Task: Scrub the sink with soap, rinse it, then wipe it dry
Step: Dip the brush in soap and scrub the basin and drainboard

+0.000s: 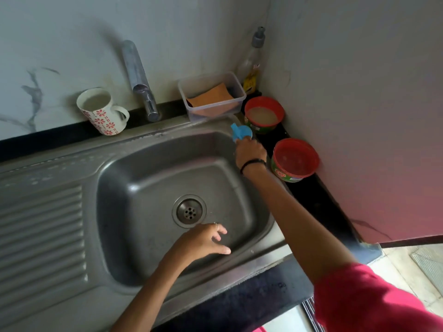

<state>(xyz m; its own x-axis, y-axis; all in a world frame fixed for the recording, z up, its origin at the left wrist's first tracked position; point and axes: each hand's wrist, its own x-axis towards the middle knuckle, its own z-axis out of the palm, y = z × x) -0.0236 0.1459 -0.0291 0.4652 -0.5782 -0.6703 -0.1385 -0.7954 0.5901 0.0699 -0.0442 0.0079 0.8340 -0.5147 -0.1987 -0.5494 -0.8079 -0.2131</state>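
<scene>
The sink (143,178) is set in the counter (251,305), its basin running left to right with the drain (189,211) near the middle. The right hand (250,149), curled round a blue scrubber (242,133), is at the basin's far right corner beside the open soap tub (263,115), so it is nearer the soap. The left hand (201,242) hovers over the near wall, fingers spread, holding nothing.

A black tabletop (309,195) holds a steel sink (60,164). Along the back stand a flowered mug (102,113) and a clear tub (211,97) with an orange cloth; a pump bottle (251,65) fills the corner. Two red-rimmed tubs (263,115) (294,160) sit on the right strip.
</scene>
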